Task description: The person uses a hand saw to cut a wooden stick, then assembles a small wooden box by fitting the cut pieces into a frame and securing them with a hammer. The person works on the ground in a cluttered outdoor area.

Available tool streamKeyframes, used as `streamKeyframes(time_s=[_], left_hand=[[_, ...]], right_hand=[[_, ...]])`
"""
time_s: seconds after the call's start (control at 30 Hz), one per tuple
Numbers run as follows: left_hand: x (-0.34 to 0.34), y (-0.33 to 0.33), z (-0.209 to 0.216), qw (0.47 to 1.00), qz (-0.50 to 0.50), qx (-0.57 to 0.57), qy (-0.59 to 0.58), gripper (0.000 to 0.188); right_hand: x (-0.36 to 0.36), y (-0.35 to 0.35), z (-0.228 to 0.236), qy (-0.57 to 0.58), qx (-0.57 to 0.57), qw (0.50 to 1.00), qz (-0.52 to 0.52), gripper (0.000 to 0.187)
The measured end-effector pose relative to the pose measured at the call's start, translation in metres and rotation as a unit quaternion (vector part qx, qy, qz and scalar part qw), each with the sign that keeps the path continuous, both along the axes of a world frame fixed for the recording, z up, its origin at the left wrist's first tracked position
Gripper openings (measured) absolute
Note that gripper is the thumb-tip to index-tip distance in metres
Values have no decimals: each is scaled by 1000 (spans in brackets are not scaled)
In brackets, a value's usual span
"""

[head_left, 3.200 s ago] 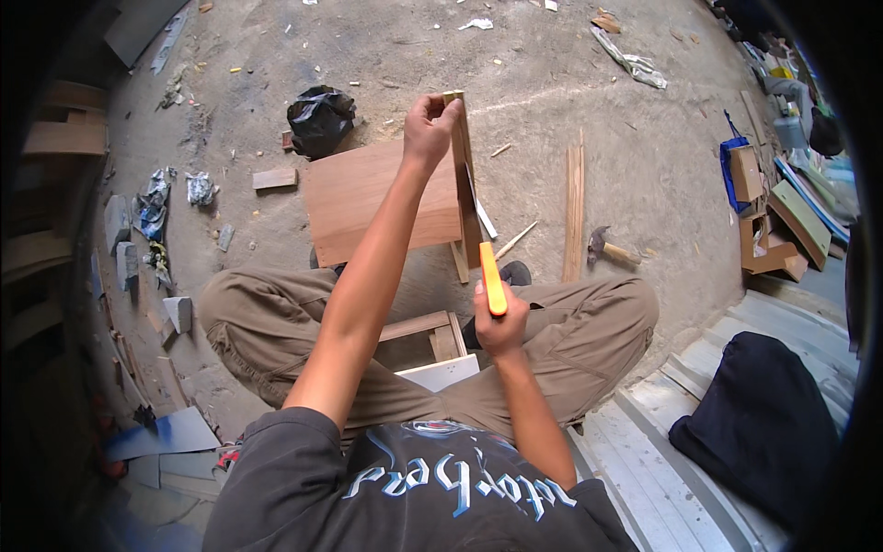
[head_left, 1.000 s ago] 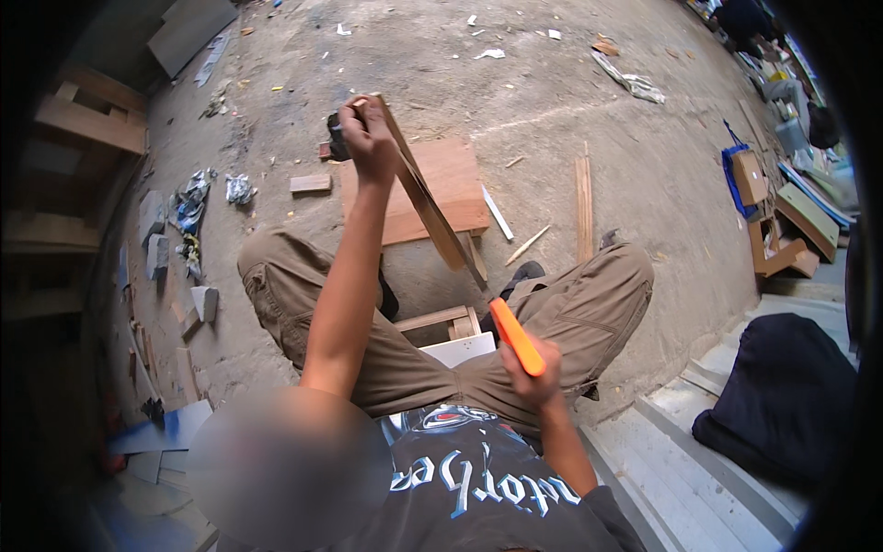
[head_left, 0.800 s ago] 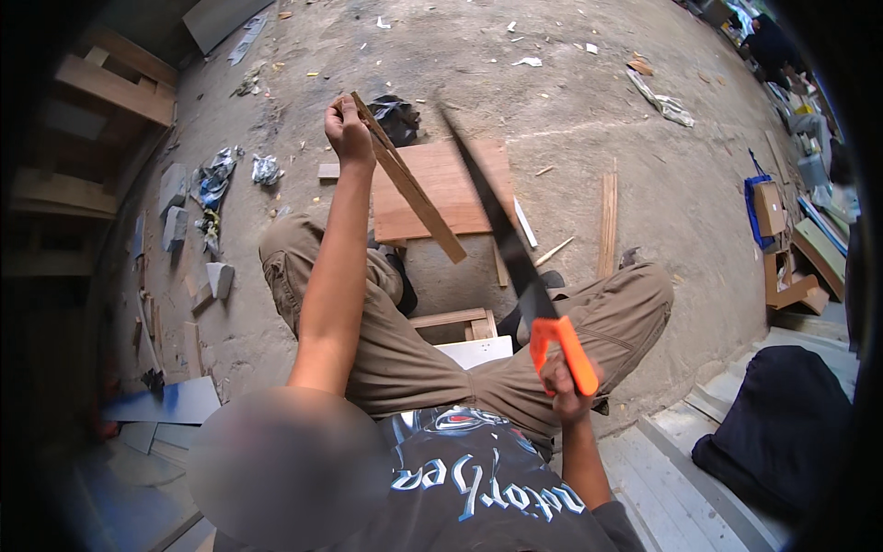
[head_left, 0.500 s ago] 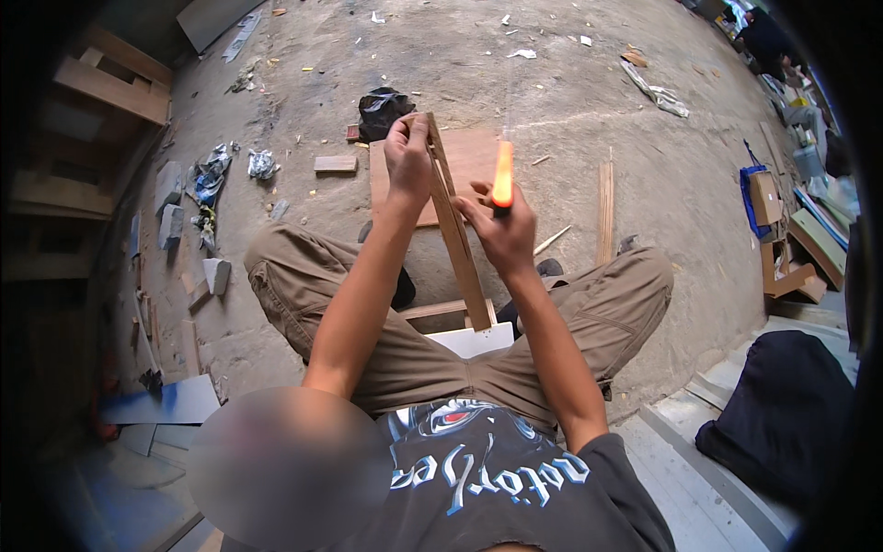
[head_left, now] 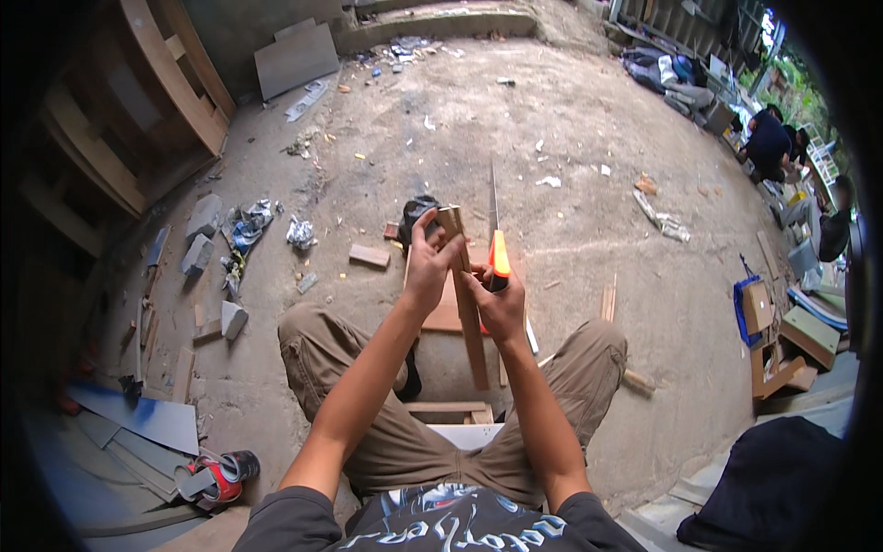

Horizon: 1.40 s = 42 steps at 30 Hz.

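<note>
Pinching a wooden strip [head_left: 473, 342] near its far end, the left hand [head_left: 430, 271] has its thumb and fingers closed on the wood, while the right hand [head_left: 498, 304] is wrapped around the orange handle of a saw [head_left: 499, 253], its thumb side touching the strip. The strip slants between the person's knees, partly covering a brown board [head_left: 443, 319], and the saw blade points away.

Matt wood strip [head_left: 473, 336]; saw handle [head_left: 499, 253], probably plastic; metal blade [head_left: 494, 204]; rough concrete floor [head_left: 515, 115].
</note>
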State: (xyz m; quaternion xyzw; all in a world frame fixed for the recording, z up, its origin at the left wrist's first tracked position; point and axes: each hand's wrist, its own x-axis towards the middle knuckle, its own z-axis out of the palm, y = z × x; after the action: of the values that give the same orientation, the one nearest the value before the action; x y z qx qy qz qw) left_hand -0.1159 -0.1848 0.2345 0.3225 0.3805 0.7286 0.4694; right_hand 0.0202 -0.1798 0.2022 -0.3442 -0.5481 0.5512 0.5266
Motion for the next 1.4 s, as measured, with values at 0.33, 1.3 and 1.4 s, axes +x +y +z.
streamKeyframes(time_s=[0.33,1.3,1.4], left_hand=[[-47,-9,-8,994,8,-69,90,20],[-76,-23,-8,992,83,-88,-33,21],[-80,-24,-5,994,67,-78,-37,19]], right_hand=[[-10,-5,8,-146,16,988,38,29],[34,-27,-5,-13,-115,982,152,21],[31,-29,-9,13,-112,984,135,20]])
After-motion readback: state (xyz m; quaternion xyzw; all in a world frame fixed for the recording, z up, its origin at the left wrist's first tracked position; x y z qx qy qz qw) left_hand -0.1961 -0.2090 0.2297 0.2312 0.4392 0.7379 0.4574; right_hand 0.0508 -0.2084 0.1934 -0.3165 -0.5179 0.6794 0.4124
